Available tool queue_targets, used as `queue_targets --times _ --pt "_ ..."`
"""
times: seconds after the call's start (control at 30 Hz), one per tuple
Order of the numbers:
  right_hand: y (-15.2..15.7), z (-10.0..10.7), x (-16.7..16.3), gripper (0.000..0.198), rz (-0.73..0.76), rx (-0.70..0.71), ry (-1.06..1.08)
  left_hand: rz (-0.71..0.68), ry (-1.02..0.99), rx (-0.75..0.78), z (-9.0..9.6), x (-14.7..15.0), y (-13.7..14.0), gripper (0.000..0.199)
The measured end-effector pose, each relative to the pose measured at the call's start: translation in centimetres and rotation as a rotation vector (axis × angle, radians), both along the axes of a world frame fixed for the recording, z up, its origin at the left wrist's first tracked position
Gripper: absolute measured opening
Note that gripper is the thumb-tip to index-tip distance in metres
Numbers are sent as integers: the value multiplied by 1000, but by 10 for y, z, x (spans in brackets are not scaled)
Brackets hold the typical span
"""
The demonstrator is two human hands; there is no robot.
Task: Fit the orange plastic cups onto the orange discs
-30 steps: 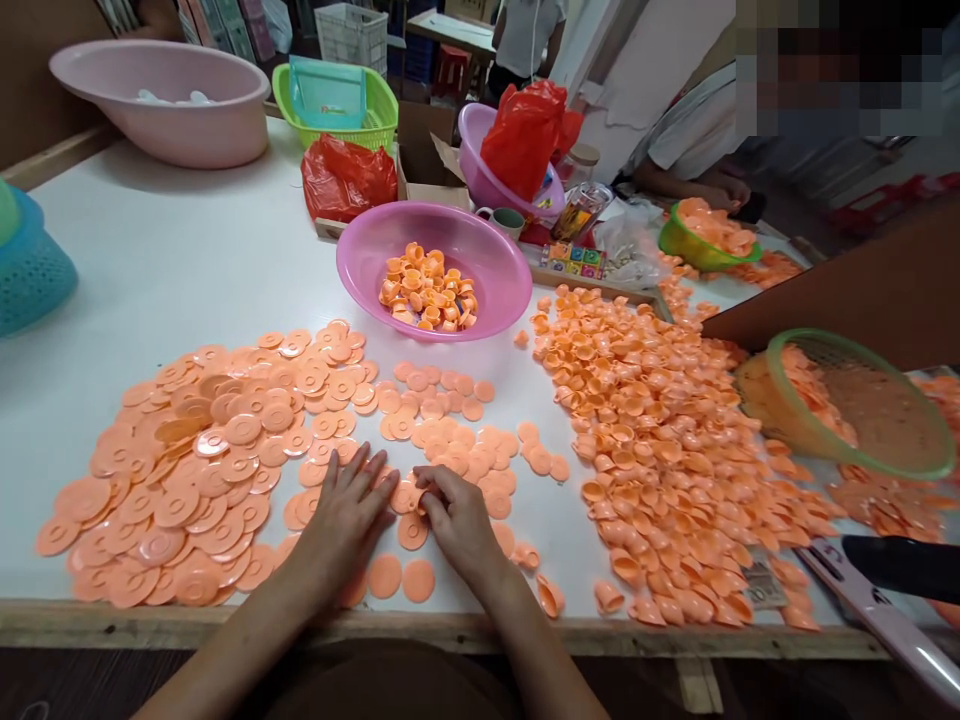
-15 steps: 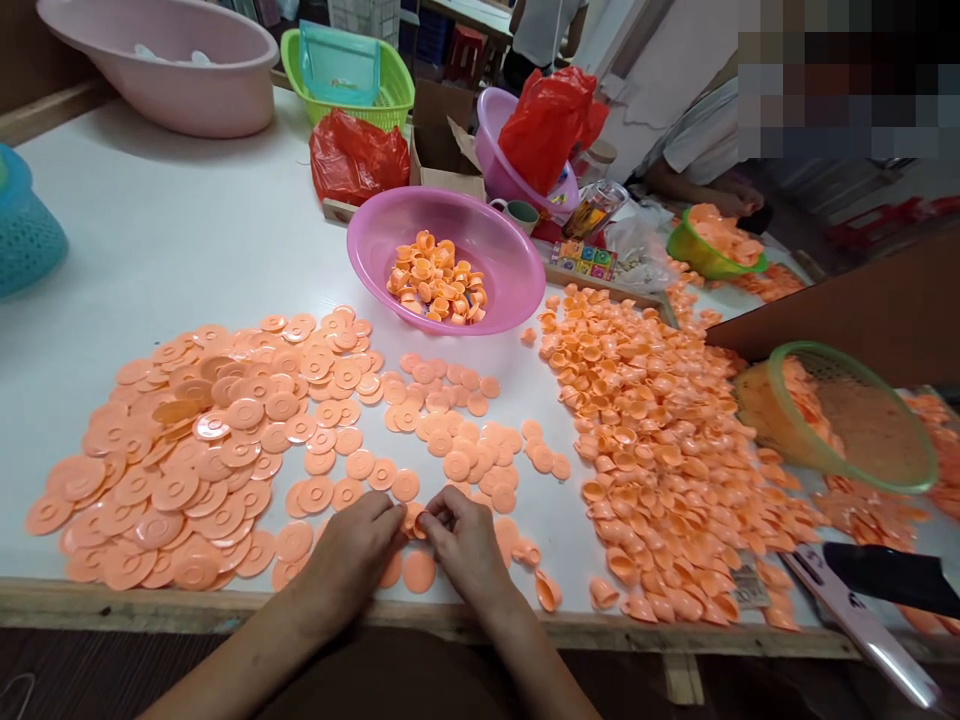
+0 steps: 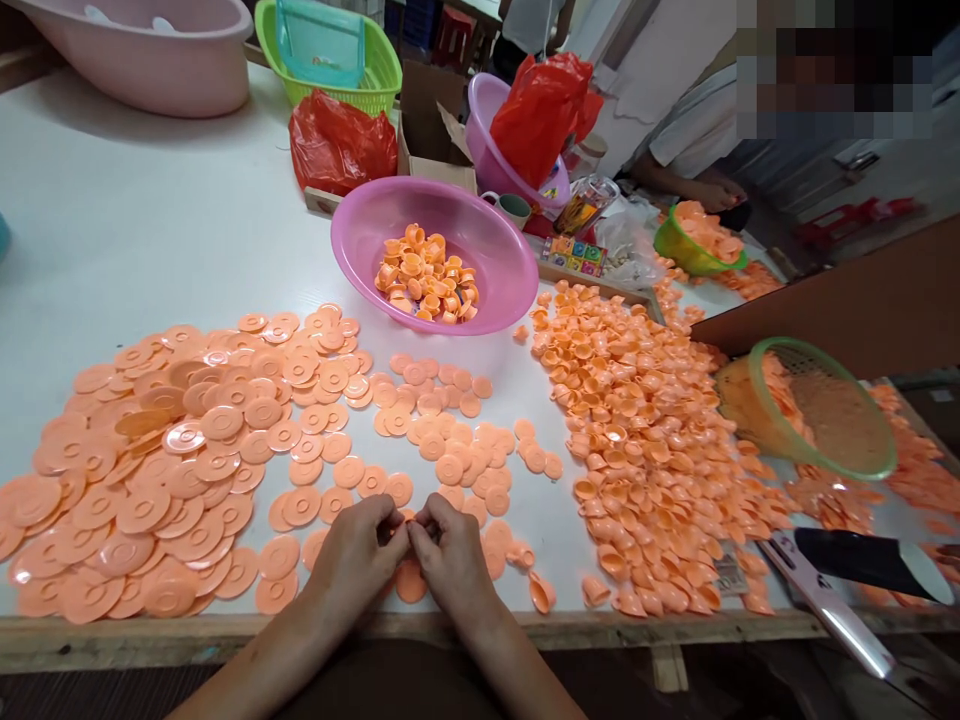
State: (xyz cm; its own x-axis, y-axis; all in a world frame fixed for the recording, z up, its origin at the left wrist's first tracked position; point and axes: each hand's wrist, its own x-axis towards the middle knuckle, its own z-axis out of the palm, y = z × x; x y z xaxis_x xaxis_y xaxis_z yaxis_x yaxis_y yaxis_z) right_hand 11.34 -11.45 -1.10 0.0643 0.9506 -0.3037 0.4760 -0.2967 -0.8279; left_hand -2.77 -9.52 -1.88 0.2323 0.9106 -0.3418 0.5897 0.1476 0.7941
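1. White table [image 3: 150, 220] recorded as work surface; pink basin [image 3: 499, 240] taken as reference for every position. Noted inside basin: a cluster of small orange cups [image 3: 427, 275].

2. Beyond basin: red bag [image 3: 337, 140] to the left, open carton [image 3: 435, 120] straight behind, lilac basin [image 3: 484, 110] behind and to the right, mug [image 3: 516, 208] just off the far right rim.

3. Right of basin and nearer: broad heap of cup-shaped pieces [image 3: 637, 450]; farther right, mesh basket [image 3: 817, 440] tipped over, with orange pieces inside. Well right of and beyond basin: co-worker's hands [image 3: 716, 193], near a green bowl [image 3: 690, 255] of orange pieces.

4. Left of basin and nearer: piled ringed discs [image 3: 150, 500]. Directly nearer than basin: smaller discs [image 3: 465, 450], in overlapping clusters.

5. On near side of basin, close to the table's front edge: left hand [image 3: 364, 545] and right hand [image 3: 450, 545], fingertips meeting. Grip read as a tight two-handed pinch, fingers curled in, on a small orange piece [image 3: 409, 514] (mostly covered by fingers; cannot tell its shape, nor which hand bears it).

6. Change logged: at one second back, left hand spread flat over discs; at half a second, fingers of both pinched around the piece, with more of it showing. Now drawn closer together. Judged as a shift from gathering to close fingertip work on a single piece.
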Motion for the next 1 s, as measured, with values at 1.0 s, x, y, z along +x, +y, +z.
queue_targets --times 1.0 --pt "-50 3 133 23 -282 52 20 -190 194 433 42 -43 99 17"
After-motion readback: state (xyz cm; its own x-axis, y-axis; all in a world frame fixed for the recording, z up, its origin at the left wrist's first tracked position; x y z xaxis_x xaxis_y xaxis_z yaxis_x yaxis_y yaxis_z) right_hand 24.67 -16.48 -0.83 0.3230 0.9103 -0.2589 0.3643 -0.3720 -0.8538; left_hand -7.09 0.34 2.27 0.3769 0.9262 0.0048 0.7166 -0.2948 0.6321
